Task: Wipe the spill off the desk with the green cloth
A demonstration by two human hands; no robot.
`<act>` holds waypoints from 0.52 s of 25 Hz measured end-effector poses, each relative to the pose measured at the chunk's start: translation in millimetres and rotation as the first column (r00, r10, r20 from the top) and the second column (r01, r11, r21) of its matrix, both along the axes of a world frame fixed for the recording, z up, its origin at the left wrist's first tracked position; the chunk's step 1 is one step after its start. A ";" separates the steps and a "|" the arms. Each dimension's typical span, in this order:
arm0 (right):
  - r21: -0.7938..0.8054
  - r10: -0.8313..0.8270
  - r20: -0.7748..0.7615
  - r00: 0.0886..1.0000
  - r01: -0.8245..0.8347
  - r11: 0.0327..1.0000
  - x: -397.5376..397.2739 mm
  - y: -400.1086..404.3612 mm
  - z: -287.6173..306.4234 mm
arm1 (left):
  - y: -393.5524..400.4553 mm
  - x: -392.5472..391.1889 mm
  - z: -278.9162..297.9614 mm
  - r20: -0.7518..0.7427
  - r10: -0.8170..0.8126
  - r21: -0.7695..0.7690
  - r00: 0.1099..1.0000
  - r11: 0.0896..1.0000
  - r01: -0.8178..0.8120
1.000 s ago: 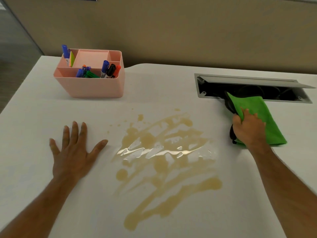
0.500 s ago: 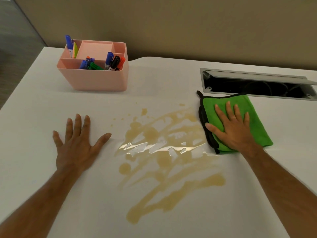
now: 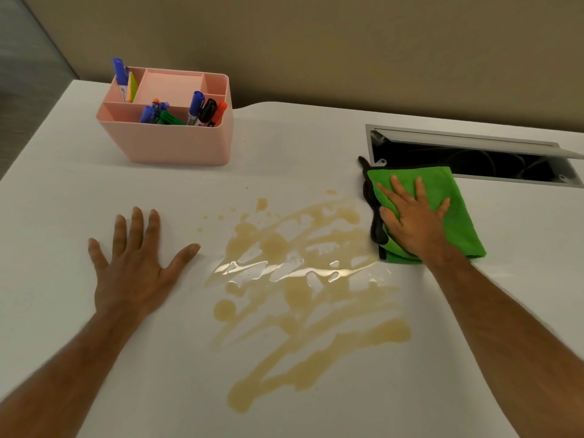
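Observation:
A tan liquid spill [image 3: 300,295] spreads in streaks over the middle of the white desk [image 3: 63,200], with a shiny wet patch in its centre. The green cloth [image 3: 458,216], folded and edged in black, lies flat at the spill's upper right edge, its black edge touching the outer streaks. My right hand [image 3: 410,216] presses palm-down on the cloth with fingers spread. My left hand [image 3: 136,267] rests flat on the bare desk to the left of the spill, fingers apart, holding nothing.
A pink desk organiser [image 3: 177,143] with several markers stands at the back left. An open cable hatch [image 3: 474,159] with a raised grey lid is cut into the desk just behind the cloth. A beige wall runs behind the desk.
A second ago my right hand gripped the bunched cloth by the hatch. It has since laid the cloth flat, pressed onto it palm-down, and brought it left to the spill's edge. My left hand stayed put.

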State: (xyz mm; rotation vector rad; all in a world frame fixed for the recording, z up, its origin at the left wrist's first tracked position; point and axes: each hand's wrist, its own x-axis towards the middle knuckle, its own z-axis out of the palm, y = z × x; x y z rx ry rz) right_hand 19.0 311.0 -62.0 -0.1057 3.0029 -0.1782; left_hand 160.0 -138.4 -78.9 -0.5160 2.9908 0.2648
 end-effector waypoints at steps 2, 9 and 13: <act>-0.008 0.091 -0.017 0.996 -0.091 0.996 9.2 4.4 0.3 | -0.5 0.8 0.0 0.000 0.001 0.001 1.000 1.000 -0.001; -0.023 0.170 -0.053 0.984 -0.172 0.985 56.1 17.7 -2.8 | -0.5 0.4 1.0 -0.011 -0.004 0.005 1.000 1.000 0.004; -0.048 0.139 -0.047 0.989 -0.141 0.989 84.3 22.1 -4.6 | 0.3 1.2 2.1 -0.014 -0.006 0.011 1.000 1.000 0.006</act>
